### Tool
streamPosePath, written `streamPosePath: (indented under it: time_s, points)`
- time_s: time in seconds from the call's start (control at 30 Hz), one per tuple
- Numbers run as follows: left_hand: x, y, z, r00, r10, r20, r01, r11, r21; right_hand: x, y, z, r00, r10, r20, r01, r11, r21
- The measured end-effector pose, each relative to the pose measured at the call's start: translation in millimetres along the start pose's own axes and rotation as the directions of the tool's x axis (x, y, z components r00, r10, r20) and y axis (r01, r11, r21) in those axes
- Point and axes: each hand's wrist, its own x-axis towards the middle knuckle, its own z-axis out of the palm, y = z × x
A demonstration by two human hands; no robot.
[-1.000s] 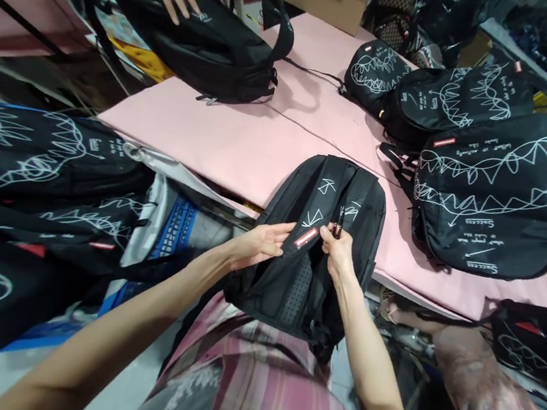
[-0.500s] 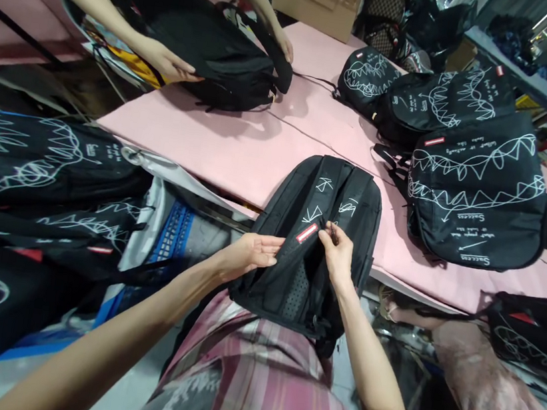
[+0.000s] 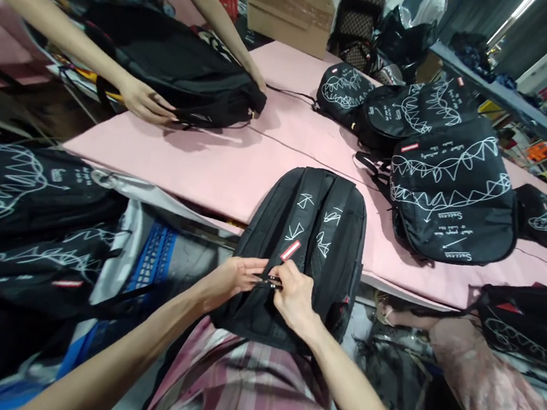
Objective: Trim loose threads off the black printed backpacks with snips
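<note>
Backpack (image 3: 335, 290) at table (image 3: 193, 161), patterned bags (image 3: 448, 218) near, cardboard box (image 3: 288, 15) beyond

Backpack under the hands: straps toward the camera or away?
Toward: both white-marked shoulder straps show along the backpack, one bearing a red-and-white label.

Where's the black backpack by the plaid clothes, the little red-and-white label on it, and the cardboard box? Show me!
Backpack (image 3: 310, 237): head view, middle of its back panel.
Red-and-white label (image 3: 290, 251): head view, its middle.
Cardboard box (image 3: 291, 16): head view, its side facing us.
</note>
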Motion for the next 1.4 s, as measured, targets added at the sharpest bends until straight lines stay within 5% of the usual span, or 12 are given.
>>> streamPosePath:
  time_s: [0.13,0.27,0.33,0.47,0.6,0.77,0.97,1.2,1.4]
  points:
    - [-9.1,4.8,-16.5,0.999,0.038,-0.002,-0.037,0.997,0.070,-7.8,16.2,-28.6,0.975,0.162,-0.150,-0.109,0.943,0.315]
    - [-14.4,31.3,-45.3,0.974,0.060,-0.219,0.012,0.949,0.314,-11.6,57.7,-62.0,0.798,0.518,-0.309,-0.353,0.816,0.457]
    - [-4.7,55.9,-52.5,0.933,0.129,-0.335,0.019,0.915,0.404,-8.2,72.4,-61.7,0.742,0.618,-0.261,-0.416,0.730,0.543]
    - [50.0,117.9,-37.2,0.829,0.415,-0.375,-0.165,0.822,0.545,25.7,87.1,-58.7,0.776,0.619,-0.120,-0.317,0.548,0.774]
    - [138.5,171.3,-5.8,0.769,0.588,-0.250,-0.317,0.692,0.649,81.9,124.5,-110.7,0.632,0.731,-0.260,-0.070,0.387,0.919]
    - [256.1,200.9,24.4,0.782,0.614,-0.111,-0.315,0.542,0.779,113.0,193.2,-157.2,0.694,0.714,0.087,-0.154,0.029,0.988]
    - [348.6,202.6,69.3,0.820,0.543,0.179,-0.449,0.418,0.789,106.2,223.9,-143.7,0.733,0.631,0.253,-0.236,-0.112,0.965]
    - [388.7,197.1,98.9,0.816,0.330,0.476,-0.578,0.418,0.701,104.9,236.7,-147.1,0.774,0.535,0.339,-0.281,-0.189,0.941]
    - [390.8,189.4,104.7,0.856,0.282,0.434,-0.513,0.352,0.783,100.6,238.2,-151.3,0.774,0.524,0.355,-0.338,-0.133,0.932]
